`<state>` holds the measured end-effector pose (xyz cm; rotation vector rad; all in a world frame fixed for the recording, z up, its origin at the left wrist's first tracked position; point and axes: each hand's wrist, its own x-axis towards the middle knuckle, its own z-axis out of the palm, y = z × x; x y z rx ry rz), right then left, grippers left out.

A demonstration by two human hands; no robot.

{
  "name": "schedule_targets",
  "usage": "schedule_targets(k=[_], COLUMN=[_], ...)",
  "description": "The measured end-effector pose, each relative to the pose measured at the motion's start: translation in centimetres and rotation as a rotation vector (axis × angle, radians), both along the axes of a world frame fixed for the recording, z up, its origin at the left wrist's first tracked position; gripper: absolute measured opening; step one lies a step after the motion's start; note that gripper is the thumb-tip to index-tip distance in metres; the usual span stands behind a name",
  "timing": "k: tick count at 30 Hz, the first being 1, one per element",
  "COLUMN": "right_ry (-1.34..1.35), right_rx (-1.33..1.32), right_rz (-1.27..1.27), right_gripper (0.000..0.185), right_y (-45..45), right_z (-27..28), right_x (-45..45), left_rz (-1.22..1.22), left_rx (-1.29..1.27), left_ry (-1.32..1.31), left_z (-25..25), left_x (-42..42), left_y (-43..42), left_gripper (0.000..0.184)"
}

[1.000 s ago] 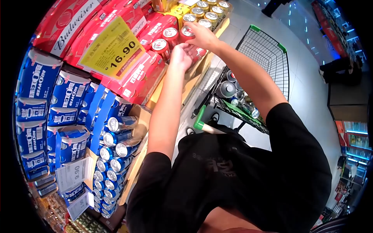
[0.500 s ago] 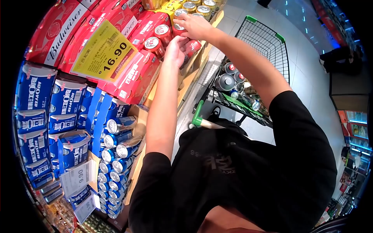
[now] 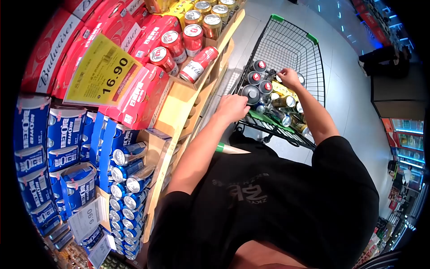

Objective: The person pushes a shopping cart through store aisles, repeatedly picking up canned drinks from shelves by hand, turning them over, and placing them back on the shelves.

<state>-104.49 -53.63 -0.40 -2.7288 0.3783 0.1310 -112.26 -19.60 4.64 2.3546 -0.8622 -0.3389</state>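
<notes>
Head view: the left hand [image 3: 233, 108] curls just beside a dark round container [image 3: 251, 94]; cans [image 3: 265, 86] crowd the cart [image 3: 277, 18] left of the bent right hand [image 3: 290, 79]. I cannot tell whether either grips; slow, light fingers would best avoid knocks.

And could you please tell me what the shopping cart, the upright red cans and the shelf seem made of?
Shopping cart: probably dark-coated metal, judging by its thin wire grid; the green corners look plastic. Upright red cans: likely aluminium, glossy print; lids shine silver. Shelf: pale wood or laminate; its smooth tan surface leaves that open.
</notes>
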Motion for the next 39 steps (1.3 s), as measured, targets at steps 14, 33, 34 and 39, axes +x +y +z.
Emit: schedule_targets(k=[14,33,34,39], right_ry=[0.218,-0.260,-0.299,-0.518], right_rx=[0.049,-0.134,-0.123,-0.175], right_rz=[-0.158,0.475,0.518,0.563], right_gripper=[0.073,0.031,0.030,0.028], right_y=[0.1,-6.7,-6.4,-0.1], right_z=[-12.0,10.7,14.1,30.5], right_x=[11.6,7.9,7.0,0.7], left_rz=[0.029,0.109,0.119,0.188], left_rx=[0.129,-0.014,-0.046,-0.410], left_ry=[0.002,0.072,0.063,-0.199], left_z=[0.6,0.0,0.2,3.2], left_x=[1.0,0.1,0.0,0.2], left_y=[-3.7,-6.8,-6.8,-6.0], left_gripper=[0.020,0.019,0.019,0.057])
